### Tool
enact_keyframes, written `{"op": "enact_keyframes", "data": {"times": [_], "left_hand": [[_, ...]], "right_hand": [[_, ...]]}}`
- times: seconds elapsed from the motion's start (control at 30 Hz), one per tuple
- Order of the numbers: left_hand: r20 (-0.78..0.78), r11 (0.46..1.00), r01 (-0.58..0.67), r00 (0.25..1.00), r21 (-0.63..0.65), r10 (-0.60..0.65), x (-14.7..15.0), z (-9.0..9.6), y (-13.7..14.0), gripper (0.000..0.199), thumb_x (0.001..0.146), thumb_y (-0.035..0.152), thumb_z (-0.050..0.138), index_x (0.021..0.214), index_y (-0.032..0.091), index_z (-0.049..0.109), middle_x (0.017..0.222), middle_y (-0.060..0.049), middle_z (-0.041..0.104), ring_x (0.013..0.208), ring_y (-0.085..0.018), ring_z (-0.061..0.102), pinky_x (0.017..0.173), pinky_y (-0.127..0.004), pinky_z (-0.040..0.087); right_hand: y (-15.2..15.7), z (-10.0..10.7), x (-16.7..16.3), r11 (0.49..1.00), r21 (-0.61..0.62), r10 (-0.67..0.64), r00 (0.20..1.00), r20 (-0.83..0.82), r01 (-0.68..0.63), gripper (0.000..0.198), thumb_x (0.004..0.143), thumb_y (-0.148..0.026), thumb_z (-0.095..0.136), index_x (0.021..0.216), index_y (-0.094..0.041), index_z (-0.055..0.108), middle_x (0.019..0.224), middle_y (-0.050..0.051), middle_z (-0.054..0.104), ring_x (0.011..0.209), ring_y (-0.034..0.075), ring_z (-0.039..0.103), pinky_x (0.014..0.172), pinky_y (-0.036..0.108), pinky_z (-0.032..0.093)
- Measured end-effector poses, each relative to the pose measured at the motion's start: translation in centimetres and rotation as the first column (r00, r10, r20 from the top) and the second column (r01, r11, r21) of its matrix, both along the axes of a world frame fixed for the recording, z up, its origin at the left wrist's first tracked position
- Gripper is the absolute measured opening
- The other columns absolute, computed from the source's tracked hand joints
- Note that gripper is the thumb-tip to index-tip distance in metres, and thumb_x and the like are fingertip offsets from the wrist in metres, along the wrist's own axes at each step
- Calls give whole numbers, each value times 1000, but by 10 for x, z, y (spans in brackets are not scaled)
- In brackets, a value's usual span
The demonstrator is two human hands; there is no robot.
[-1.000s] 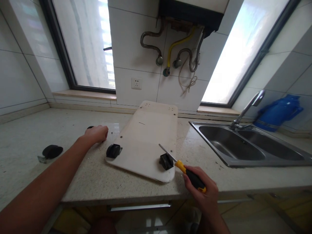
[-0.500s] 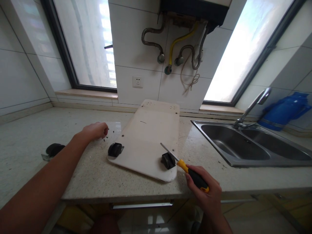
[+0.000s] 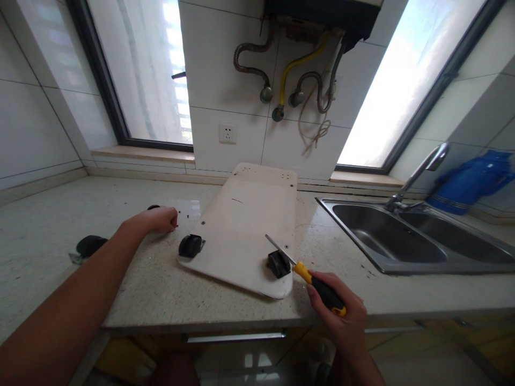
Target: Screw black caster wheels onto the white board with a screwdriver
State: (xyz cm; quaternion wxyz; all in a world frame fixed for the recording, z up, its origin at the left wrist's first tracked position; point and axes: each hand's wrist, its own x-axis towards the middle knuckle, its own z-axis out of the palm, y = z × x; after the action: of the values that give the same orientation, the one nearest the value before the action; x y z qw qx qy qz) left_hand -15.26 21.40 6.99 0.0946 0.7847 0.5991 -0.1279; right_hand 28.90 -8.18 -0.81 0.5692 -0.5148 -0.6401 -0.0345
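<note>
"What's on the bench point(image 3: 132, 300)?"
"A board point(image 3: 253, 220). Left hand point(image 3: 161, 220) just dipped beside it, fingers curled, can't tell if it's holding anything."
"Right hand point(image 3: 340, 297)?"
"Wrapped round a screwdriver point(image 3: 303, 272), by a wheel point(image 3: 277, 265). Left's down near those tiny screws point(image 3: 188, 216), so no turning right now imo."

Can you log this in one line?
left hand: near dark bits | right hand: holding screwdriver | board: on countertop, bearing two casters

scrwdrvr hndl point(image 3: 326, 295): yel/blk | board point(image 3: 257, 214): off-wht | casters point(image 3: 278, 264): blk | ctr point(image 3: 161, 289): pale, speckled | jug point(image 3: 472, 182): blu
</note>
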Motion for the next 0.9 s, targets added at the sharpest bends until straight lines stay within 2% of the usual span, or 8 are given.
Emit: {"op": "enact_keyframes", "data": {"times": [0.2, 0.3, 0.37, 0.47, 0.6, 0.67, 0.77, 0.9], "left_hand": [[94, 982, 75, 991, 172, -92, 15, 19, -3, 14, 103, 30, 69, 105, 19, 76, 108, -7, 80, 105, -26, 74, 98, -39, 56], [128, 961, 69, 986, 269, -107, 19, 30, -3, 24, 98, 32, 63, 112, 23, 80, 114, -8, 83, 113, -31, 75, 96, -37, 53], [135, 956, 47, 987, 289, -90, 19, 32, -3, 30, 96, 36, 64, 116, 26, 82, 121, -8, 84, 117, -33, 75, 94, -37, 53], [126, 971, 24, 990, 236, -56, 16, 26, -2, 27, 93, 38, 73, 114, 26, 84, 122, -9, 84, 117, -32, 77, 94, -36, 55], [122, 991, 40, 991, 128, -56, 16, 10, -1, 30, 104, 44, 78, 119, 19, 80, 124, -9, 82, 116, -27, 77, 107, -46, 60], [114, 993, 30, 993, 112, -43, 15, 3, -1, 34, 108, 46, 76, 126, 17, 76, 131, -10, 78, 120, -27, 75, 110, -51, 61], [85, 994, -1, 996, 108, -8, 11, -3, 1, 36, 109, 44, 77, 133, 17, 74, 137, -12, 75, 123, -29, 74, 108, -52, 64], [50, 995, -12, 999, 96, 7, 7, -5, 3, 32, 108, 41, 79, 128, 17, 75, 133, -10, 76, 121, -28, 75, 106, -50, 65]], "right_hand": [[-2, 6, -2, 1000, -7, -1, 1000, 14, 1, 19, 97, -28, 84, 115, -28, 84, 102, 1, 84, 85, 15, 83, 78, 19, 66], [-2, 8, -2, 1000, -5, -6, 1000, 10, 6, 18, 97, -28, 84, 115, -27, 84, 102, 2, 85, 85, 16, 83, 78, 20, 67], [-2, 8, -2, 1000, -11, -7, 1000, 9, 8, 18, 96, -28, 84, 114, -27, 84, 101, 2, 85, 85, 17, 83, 78, 21, 67], [-1, 6, -1, 1000, -11, -6, 1000, 7, 6, 17, 96, -29, 84, 113, -27, 85, 100, 2, 85, 83, 17, 82, 76, 21, 67], [-1, 1, 1, 1000, -11, -10, 1000, 9, 10, 18, 96, -29, 84, 115, -27, 84, 101, 2, 85, 84, 17, 82, 77, 21, 67], [-1, -1, 2, 1000, -12, -13, 1000, 13, 13, 19, 97, -30, 84, 116, -28, 84, 102, 1, 85, 85, 16, 82, 78, 20, 66], [-2, -3, 3, 1000, -20, -16, 1000, 15, 17, 19, 98, -30, 83, 117, -29, 83, 103, 0, 84, 86, 16, 82, 79, 19, 66], [-2, -3, 2, 999, -31, -18, 1000, 15, 19, 20, 98, -31, 83, 118, -31, 83, 104, 0, 84, 87, 15, 82, 81, 19, 66]]}}
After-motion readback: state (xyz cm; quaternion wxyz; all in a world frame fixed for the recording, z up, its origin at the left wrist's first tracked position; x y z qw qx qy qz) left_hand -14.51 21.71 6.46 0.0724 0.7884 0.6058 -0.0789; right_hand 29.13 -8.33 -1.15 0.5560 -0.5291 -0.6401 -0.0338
